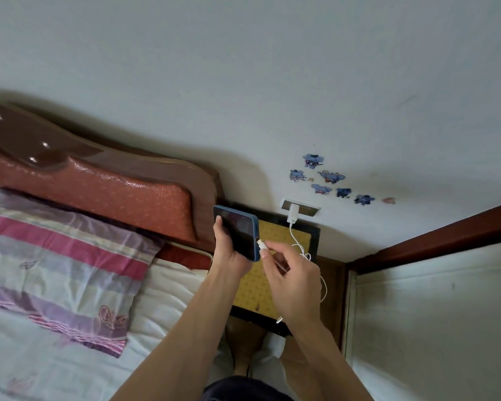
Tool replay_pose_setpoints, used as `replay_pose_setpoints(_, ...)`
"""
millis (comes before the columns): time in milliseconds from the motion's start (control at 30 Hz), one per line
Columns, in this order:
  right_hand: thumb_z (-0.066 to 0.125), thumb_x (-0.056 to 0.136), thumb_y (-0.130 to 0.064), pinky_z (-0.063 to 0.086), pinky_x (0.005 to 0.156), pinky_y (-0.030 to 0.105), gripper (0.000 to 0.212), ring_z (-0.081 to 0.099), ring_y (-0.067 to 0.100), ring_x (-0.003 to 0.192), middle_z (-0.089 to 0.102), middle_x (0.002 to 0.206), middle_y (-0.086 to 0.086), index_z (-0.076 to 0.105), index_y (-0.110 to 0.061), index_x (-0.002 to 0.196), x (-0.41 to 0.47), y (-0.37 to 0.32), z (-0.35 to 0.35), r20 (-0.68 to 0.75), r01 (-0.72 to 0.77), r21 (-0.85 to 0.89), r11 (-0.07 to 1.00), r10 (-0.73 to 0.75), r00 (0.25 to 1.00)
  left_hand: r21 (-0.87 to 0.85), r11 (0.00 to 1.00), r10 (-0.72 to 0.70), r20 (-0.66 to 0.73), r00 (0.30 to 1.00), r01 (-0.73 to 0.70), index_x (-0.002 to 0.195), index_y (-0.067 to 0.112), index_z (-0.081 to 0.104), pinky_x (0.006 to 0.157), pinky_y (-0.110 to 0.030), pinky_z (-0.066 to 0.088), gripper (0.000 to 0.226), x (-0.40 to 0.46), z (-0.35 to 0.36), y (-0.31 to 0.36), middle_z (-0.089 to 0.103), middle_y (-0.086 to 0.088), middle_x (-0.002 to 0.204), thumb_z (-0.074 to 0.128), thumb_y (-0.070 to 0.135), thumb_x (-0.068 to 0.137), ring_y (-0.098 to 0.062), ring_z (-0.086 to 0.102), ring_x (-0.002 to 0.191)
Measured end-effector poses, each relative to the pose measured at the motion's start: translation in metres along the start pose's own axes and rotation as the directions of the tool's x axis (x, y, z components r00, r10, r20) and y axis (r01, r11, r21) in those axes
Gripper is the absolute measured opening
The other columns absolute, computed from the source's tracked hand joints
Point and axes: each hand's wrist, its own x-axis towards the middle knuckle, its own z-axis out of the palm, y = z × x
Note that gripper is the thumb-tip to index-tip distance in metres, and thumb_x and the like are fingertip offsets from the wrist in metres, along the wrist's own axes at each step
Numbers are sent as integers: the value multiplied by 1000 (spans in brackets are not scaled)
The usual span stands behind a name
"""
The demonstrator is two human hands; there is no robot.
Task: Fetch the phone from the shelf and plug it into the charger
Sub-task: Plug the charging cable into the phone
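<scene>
A bed (70,328) with a white sheet fills the lower left, a striped pink and purple pillow (61,261) lying at its head against a reddish padded headboard (99,180). Beside the bed stands a small bench (310,235) with a yellow patterned top and a dark frame, pushed up to the pale wall. A row of blue stickers (330,180) marks the wall just above a socket (301,208).

The left hand (232,250) is wrapped around the phone (239,231), thumb laid along its left edge and fingers curled behind it, holding it in the air over the near corner of the bench. The phone, in a blue case with its dark screen facing the camera, has its long axis running from upper left to lower right, and its port edge faces right.

The right hand (292,282) is curled, thumb and forefinger pinching the white cable plug (261,244), whose tip sits right at the phone's port; whether it has entered cannot be told. The white cable (297,244) loops back to the white charger (293,214) seated in the socket.
</scene>
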Motion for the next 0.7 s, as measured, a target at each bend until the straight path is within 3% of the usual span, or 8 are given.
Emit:
replay_pose_setpoints(100,74,87,-21,49,52,10,18,61,-2,58,74,74,-7,77,-12,103,-2,0,-4,27,28,-93,995,-26,999,39,998,39,-8,999,-39,107,11,63,62,-33,45,62,-3,-6,-1,62,-8,86,54,67,82,-21,57,73)
replay_pose_setpoints(233,76,87,-22,36,50,5,13,49,-5,49,66,66,-12,77,-16,98,-6,0,-8,84,-5,-171,985,20,996,51,994,103,-81,991,-99,123,11,58,61,-39,48,71,0,-16,-1,67,-11,102,63,66,77,-26,63,85)
replay_pose_setpoints(367,73,89,-24,35,49,7,15,50,-2,50,68,66,-8,77,-15,100,-7,-6,-11,128,-61,-228,972,92,988,64,983,180,-96,979,-174,129,11,55,64,-41,52,77,3,-21,-1,68,-12,117,69,63,74,-30,66,97)
replay_pose_setpoints(567,63,96,-34,58,63,24,20,66,4,62,72,74,-8,75,-18,99,4,-4,-19,391,-198,-270,942,296,872,160,940,317,-94,944,-300,111,9,54,71,-46,55,55,-1,-22,0,66,-14,114,71,52,80,-34,66,98)
replay_pose_setpoints(633,63,95,-33,62,69,33,20,68,6,63,71,71,-7,76,-18,94,5,-1,-18,443,-229,-273,935,333,832,197,922,357,-100,929,-333,109,9,56,79,-49,56,51,1,-25,0,68,-13,109,71,49,81,-35,67,101)
replay_pose_setpoints(700,63,95,-32,62,71,34,19,68,9,63,71,70,-6,76,-18,92,6,0,-18,485,-244,-281,928,357,798,245,903,384,-99,918,-352,111,9,58,77,-47,58,50,2,-29,1,68,-12,103,71,48,82,-33,68,96)
